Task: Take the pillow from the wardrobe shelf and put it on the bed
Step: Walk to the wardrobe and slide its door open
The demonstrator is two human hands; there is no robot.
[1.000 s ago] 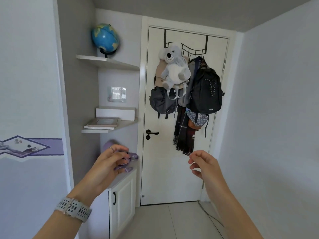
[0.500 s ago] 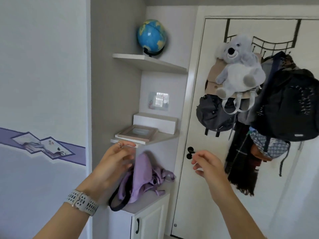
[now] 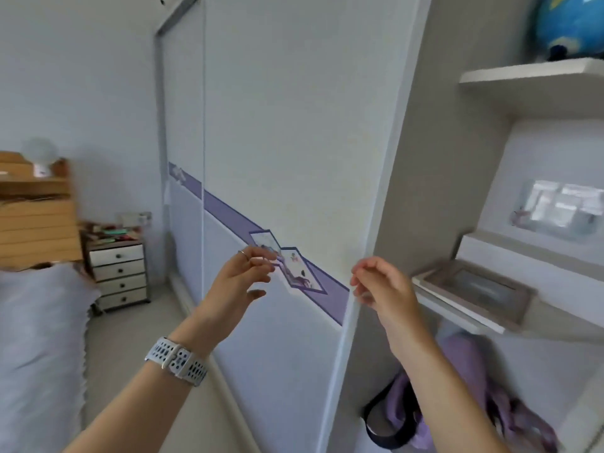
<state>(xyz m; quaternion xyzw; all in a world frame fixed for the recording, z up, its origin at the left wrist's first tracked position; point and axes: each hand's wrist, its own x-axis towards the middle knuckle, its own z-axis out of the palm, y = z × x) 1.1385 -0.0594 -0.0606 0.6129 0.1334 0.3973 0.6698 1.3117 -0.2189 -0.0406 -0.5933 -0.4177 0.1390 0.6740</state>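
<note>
The wardrobe fills the middle of the view: white sliding doors with a purple band, both closed. No pillow shows. My left hand is raised in front of the door panel, fingers loosely curled and apart, holding nothing; a watch is on that wrist. My right hand hovers at the wardrobe's right edge, fingers curled, empty. The bed with a grey cover lies at the lower left.
A bedside drawer unit stands by the wooden headboard. Right of the wardrobe are open shelves with a globe, a picture frame and a purple bag on a low cabinet.
My view has swung left, from the door with hanging bags to the wardrobe doors and the bed. Both hands stay raised and empty.
</note>
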